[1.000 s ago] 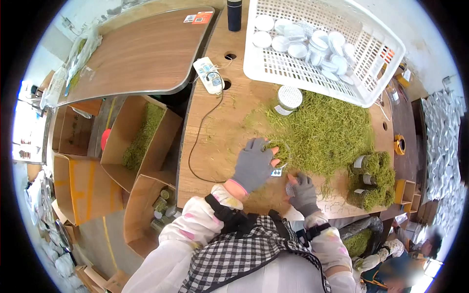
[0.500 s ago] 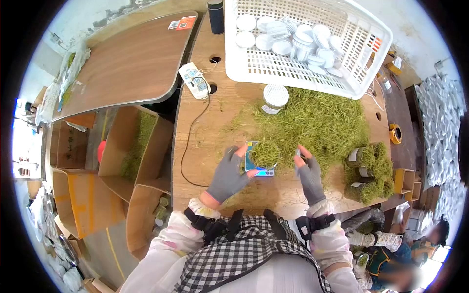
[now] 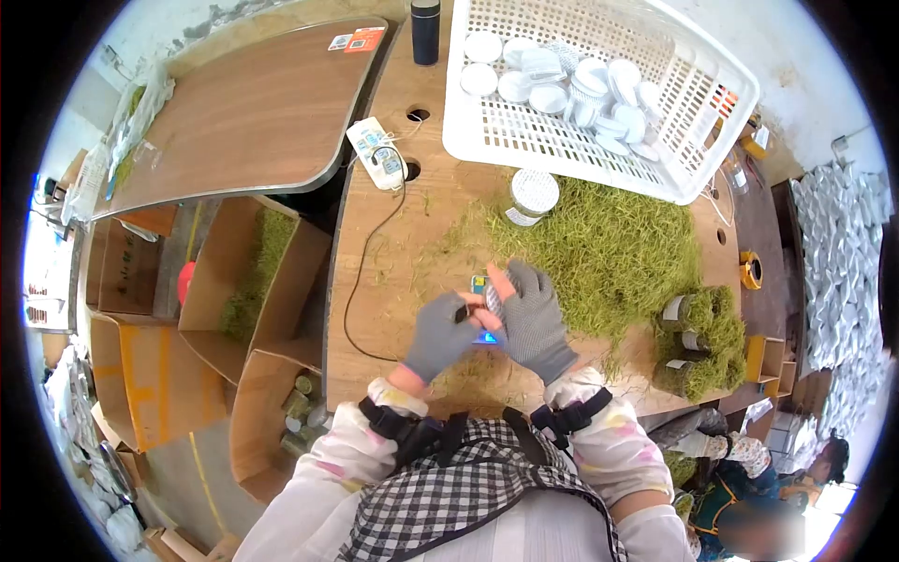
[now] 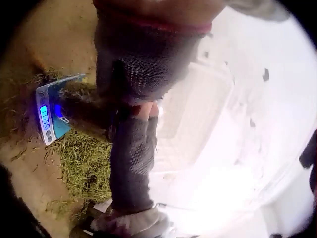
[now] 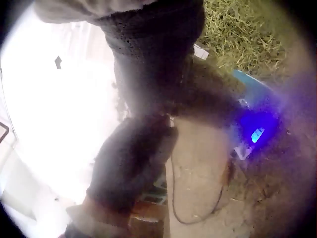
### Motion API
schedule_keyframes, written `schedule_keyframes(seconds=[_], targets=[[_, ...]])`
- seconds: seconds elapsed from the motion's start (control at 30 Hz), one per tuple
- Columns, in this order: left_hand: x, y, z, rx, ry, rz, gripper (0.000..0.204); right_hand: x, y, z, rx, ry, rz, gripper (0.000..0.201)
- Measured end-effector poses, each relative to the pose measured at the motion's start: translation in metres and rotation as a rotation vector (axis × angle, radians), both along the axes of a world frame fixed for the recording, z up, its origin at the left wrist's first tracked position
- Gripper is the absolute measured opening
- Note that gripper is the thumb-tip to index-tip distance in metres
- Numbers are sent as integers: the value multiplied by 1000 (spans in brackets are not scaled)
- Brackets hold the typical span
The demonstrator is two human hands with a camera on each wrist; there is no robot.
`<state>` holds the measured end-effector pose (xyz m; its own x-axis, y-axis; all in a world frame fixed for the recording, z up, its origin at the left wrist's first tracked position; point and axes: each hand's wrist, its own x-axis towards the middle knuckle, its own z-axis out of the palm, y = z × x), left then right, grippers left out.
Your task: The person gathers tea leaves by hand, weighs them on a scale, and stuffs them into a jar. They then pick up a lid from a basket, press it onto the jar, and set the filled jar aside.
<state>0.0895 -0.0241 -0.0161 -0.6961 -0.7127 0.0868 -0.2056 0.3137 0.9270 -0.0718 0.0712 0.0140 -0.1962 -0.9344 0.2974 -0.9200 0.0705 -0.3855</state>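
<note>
Hands (image 3: 539,326) drawn together, lid (image 3: 492,299) partly hidden, jar (image 4: 83,105) dark, blurred

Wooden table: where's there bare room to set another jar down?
Mostly bare, lightly littered: between the black cable, left hand and green heap. Crowded: far side, under the white basket; right side, under the heap and green-topped jars.

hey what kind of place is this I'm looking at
Probably a small packing workshop: green shreds heaped on the table, filled jars beside them, and a lit digital scale.
</note>
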Motion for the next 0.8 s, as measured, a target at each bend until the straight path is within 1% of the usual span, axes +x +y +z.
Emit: schedule_keyframes(seconds=[0.03, 0.07, 0.13, 0.17, 0.2, 0.23, 0.27, 0.3, 0.33, 0.37, 0.4, 0.43, 0.47, 0.5, 0.53, 0.57, 0.6, 0.63, 0.67, 0.73, 0.77, 0.8], targets=[[7, -3, 2, 215, 63, -74, 28, 0, 1, 2, 2, 1, 0, 67], [12, -4, -1, 217, 65, -74, 28, -1, 3, 5, -4, 44, 36, 70], [22, -4, -11, 593, 269, -51, 43, 1, 5, 11, -6, 88, 78, 73], [27, -9, -17, 593, 273, -48, 43, 2, 6, 16, 81, 117, 121, 72], [33, -14, -26, 499, 227, -78, 48, 3, 6, 19, 168, 144, 162, 71], [37, -17, -31, 404, 181, -111, 53, 3, 7, 14, 167, 146, 160, 71], [38, -18, -34, 397, 187, -118, 53, 1, 4, 7, 212, 97, 147, 70], [38, -20, -38, 537, 177, -39, 53, -3, 0, 2, 254, 52, 140, 68], [37, -21, -30, 683, 162, 43, 54, -2, -1, 5, 248, 58, 141, 68], [36, -21, -22, 679, 163, 42, 54, 0, -2, 8, 193, -35, 91, 68], [32, -20, -16, 839, 158, 187, 54, 1, -4, 11, 138, -125, 46, 69], [30, -16, -6, 1004, 153, 340, 54, 5, -4, 23, 142, -122, 56, 69], [30, -11, -3, 1010, 158, 348, 54, 12, -4, 42, 69, -317, 59, 72], [30, -9, 0, 999, 318, 160, 54, 17, -5, 54, -9, -512, 59, 75], [28, -8, 6, 970, 475, -37, 55, 20, -5, 58, -13, -506, 61, 75], [23, -5, 14, 962, 477, -47, 55, 25, -2, 61, -118, -469, 44, 78], [19, 3, 25, 926, 579, -23, 54, 32, 4, 62, -220, -433, 19, 81], [15, 8, 36, 883, 688, -1, 53, 38, 9, 63, -277, -412, -45, 81], [11, 8, 48, 873, 693, -23, 53, 37, 10, 65, -295, -398, -53, 81], [11, 13, 72, 1200, 689, 146, 43, 40, 19, 70, -367, -509, -66, 85], [13, 14, 87, 1195, 683, 130, 43, 41, 25, 83, -371, -612, -40, 74], [15, 15, 102, 972, 576, 143, 41, 37, 27, 89, -384, -606, -45, 74]])
